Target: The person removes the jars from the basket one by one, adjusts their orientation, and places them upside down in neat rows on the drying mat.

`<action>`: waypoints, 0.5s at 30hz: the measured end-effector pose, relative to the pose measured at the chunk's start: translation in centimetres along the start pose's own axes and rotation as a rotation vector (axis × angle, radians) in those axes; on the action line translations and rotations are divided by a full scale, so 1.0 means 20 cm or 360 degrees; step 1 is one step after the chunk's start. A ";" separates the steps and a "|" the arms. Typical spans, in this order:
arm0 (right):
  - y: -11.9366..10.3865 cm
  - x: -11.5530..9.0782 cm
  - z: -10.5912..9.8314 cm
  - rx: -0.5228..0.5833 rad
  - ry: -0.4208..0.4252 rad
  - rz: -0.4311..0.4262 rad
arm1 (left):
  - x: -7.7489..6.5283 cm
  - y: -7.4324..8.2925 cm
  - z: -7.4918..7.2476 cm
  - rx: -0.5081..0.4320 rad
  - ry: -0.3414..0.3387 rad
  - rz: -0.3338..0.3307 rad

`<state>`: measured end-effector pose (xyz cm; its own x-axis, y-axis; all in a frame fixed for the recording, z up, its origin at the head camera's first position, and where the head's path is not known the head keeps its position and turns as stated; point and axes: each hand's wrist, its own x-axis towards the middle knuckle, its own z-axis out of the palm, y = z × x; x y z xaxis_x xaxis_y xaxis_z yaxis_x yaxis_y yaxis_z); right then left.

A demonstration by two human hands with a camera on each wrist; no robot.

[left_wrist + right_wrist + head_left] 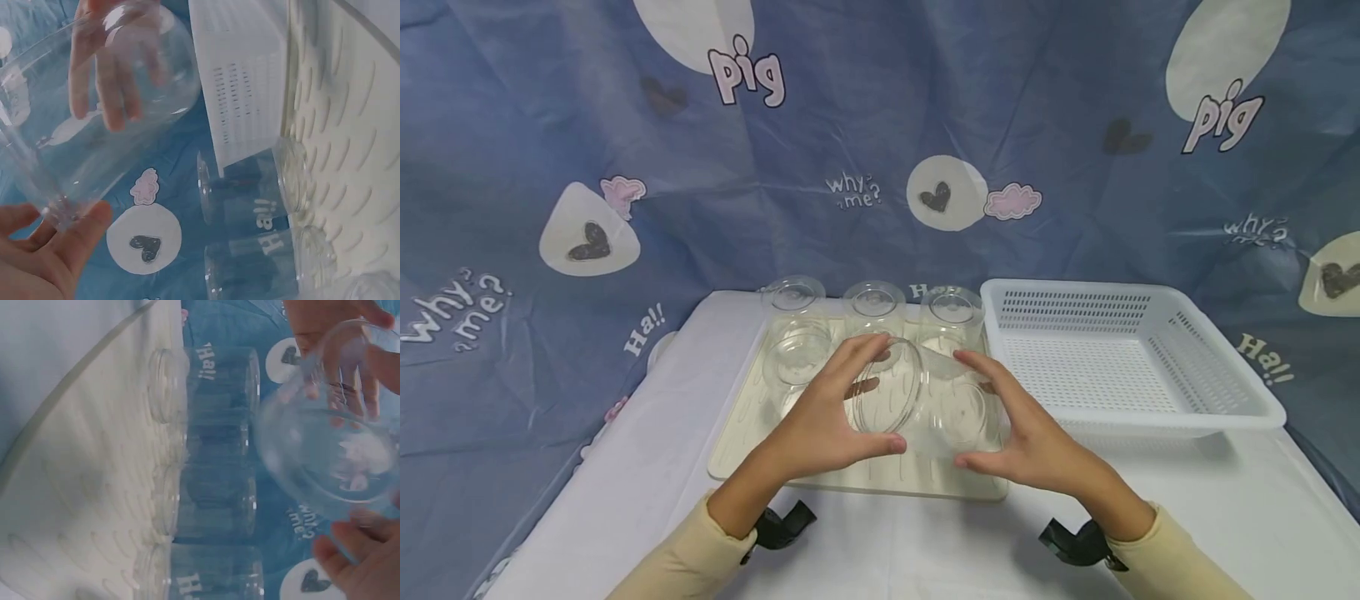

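Observation:
Between both hands a clear jar (938,408) is held tilted on its side above the mat, its round rim toward the left hand and its base toward the right. My left hand (827,412) grips the rim end, with the thumb low and fingers above; the left wrist view shows its thumb and fingers pinching the edge (62,215). My right hand (1033,433) holds the base end from the other side. Several similar clear jars, including a front left one (797,354) and a back one (951,310), stand upside down on the cream ridged mat (865,482).
A white perforated plastic basket (1082,289) sits right of the mat, close to the blue printed cloth (850,108) hanging behind. White cloth covers the table (662,442). Dark straps (782,527) circle both wrists.

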<state>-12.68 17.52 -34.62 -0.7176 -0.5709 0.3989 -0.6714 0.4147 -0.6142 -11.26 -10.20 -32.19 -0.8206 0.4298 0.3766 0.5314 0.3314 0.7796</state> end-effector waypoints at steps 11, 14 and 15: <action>0.04 0.03 0.07 0.0384 0.0250 -0.0369 | -0.01 0.00 -0.02 -0.0349 0.0091 0.0116; 0.03 0.05 0.07 0.0421 0.0274 -0.0398 | -0.01 -0.01 -0.02 -0.0368 0.0091 0.0127; 0.03 0.05 0.07 0.0426 0.0276 -0.0402 | -0.01 -0.01 -0.03 -0.0372 0.0092 0.0122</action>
<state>-13.56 16.23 -35.60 -0.5721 -0.4938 0.6549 -0.7751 0.0642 -0.6286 -11.26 -10.84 -32.18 -0.7942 0.3950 0.4617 0.5348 0.0936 0.8398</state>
